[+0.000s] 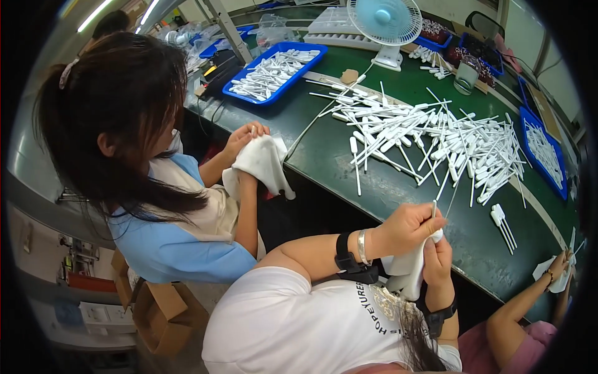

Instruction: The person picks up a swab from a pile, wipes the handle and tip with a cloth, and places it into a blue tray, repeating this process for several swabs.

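Note:
My left hand (408, 229) is closed in a pinch round the thin shaft of a white plastic stick (434, 209), held upright above the table's near edge. Just below it, my right hand (438, 258) is closed on a white cloth (408, 274), which hangs down in front of my shirt. A white rounded end (438, 235) shows between both hands; whether it belongs to the held stick I cannot tell. Beyond my hands spreads a large loose pile of white plastic sticks (430, 134), thin with one thick end. Several more sticks (503, 228) lie together to the right.
The green table (336, 168) carries a blue tray (232, 87) of sticks at the far left and another blue tray (564, 190) at the right. A fan (386, 25) stands behind the pile, near a glass jar (466, 76). Co-workers sit left and right, handling white cloths.

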